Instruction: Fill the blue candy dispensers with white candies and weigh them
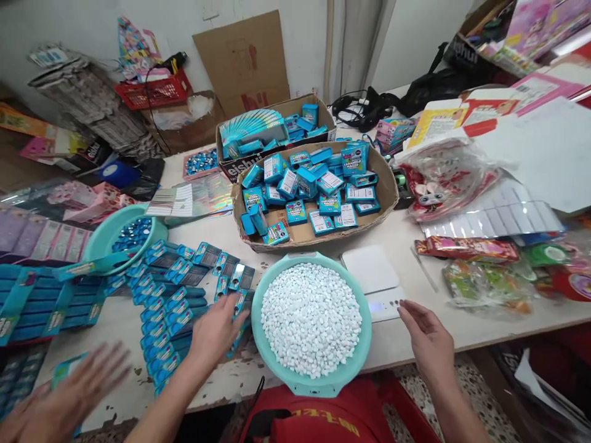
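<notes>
My left hand (216,329) is over the near end of a group of small blue candy boxes (184,301), fingers apart, with no box visibly in its grip; contact with the box beneath is hidden. My right hand (428,339) is at the front edge of a flat white digital scale (372,271), fingertips by its lit display and buttons, holding nothing. Whether the fingertips touch the scale I cannot tell. Between my hands sits a turquoise basin (257,323) heaped with small white candies (311,317).
Behind the basin, a cut-down cardboard box (318,240) holds many blue candy boxes, some printed "CARAMELO MACIZO". Another person's blurred hands (76,387) are at lower left. A smaller turquoise bowl (157,231) holds shiny blue pieces. Plastic packages (489,286) lie at right.
</notes>
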